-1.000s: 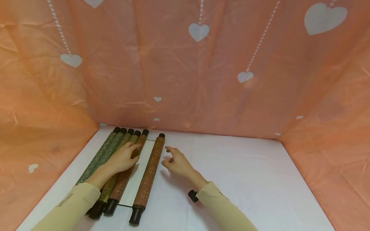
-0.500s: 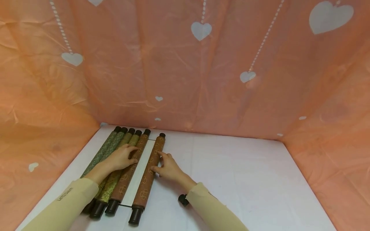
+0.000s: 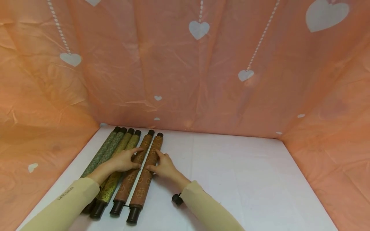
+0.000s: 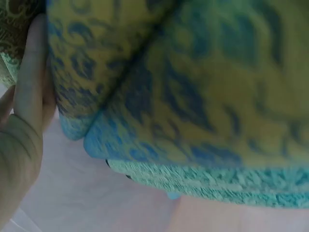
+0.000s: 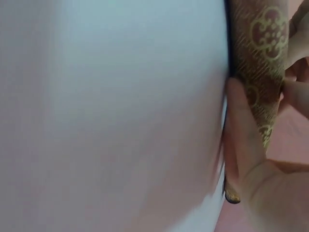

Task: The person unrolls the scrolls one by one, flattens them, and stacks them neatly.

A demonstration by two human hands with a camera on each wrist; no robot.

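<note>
In the head view, a brown hanging scroll [image 3: 140,189] with gold flower patterns and black end knobs lies on the white surface. Its two rolls stand almost side by side, with a thin white strip between them. My left hand [image 3: 125,160] holds the left roll near its middle, thumb and fingers bent over it. On the other roll, my right hand [image 3: 165,167] grips with thumb and fingertips. The right wrist view shows my right hand [image 5: 263,179] against the patterned scroll [image 5: 263,38]. In the left wrist view, my left hand [image 4: 24,130] reaches past yellow-green rolls [image 4: 193,106].
Left of the brown scroll lie yellow-green rolls [image 3: 107,189] and green rolls [image 3: 99,157], side by side with black knobs. White cloth [image 3: 231,173] covers the surface. An orange curtain [image 3: 173,70] with white hearts rises behind and at both sides.
My right hand has moved left onto the right roll and grips it. The left roll has shifted right, away from the yellow-green rolls, and the white strip between the rolls has narrowed.
</note>
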